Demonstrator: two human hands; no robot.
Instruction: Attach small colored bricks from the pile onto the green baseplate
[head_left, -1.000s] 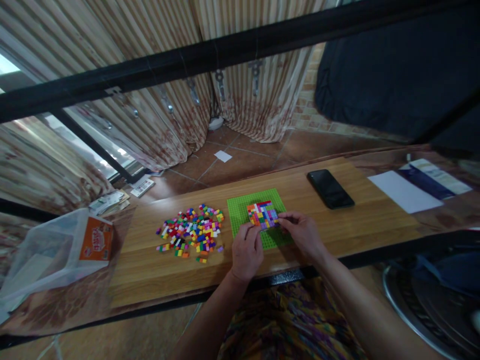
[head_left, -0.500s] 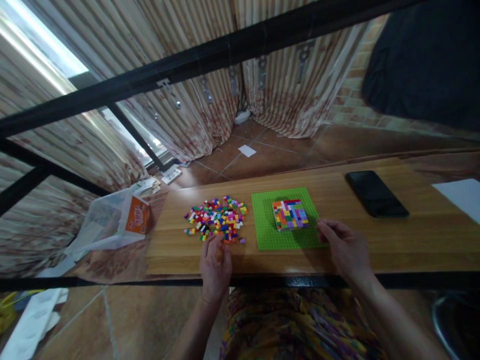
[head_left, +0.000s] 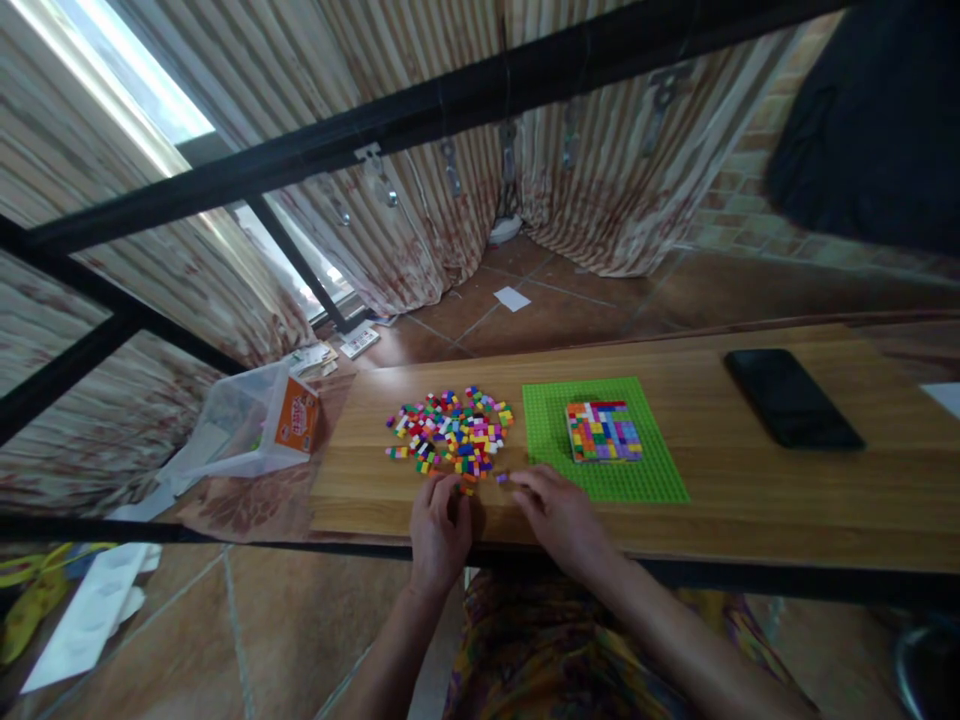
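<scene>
Small coloured toy bricks (head_left: 450, 428) lie in a loose pile on the wooden table. At the pile's near edge, my left hand (head_left: 441, 530) has its fingers curled in beside a few orange and green bricks; whatever is between the fingertips is too small to make out. My right hand (head_left: 562, 512) reaches left over the near edge of the green baseplate (head_left: 540, 480), its thumb and forefinger apart just beside a lone purple brick (head_left: 502, 478). On the baseplate sits a square block of multicoloured bricks (head_left: 604, 432).
A black phone (head_left: 793, 398) lies on the table at right. Left of the table stands a clear plastic box (head_left: 247, 425) with an orange label. A dark metal bar (head_left: 697, 575) runs along the table's near edge, and another bar (head_left: 420, 115) crosses above.
My right hand has moved left from the baseplate's right edge to beside the purple brick. My left hand stays at the pile's near edge. The view has shifted slightly.
</scene>
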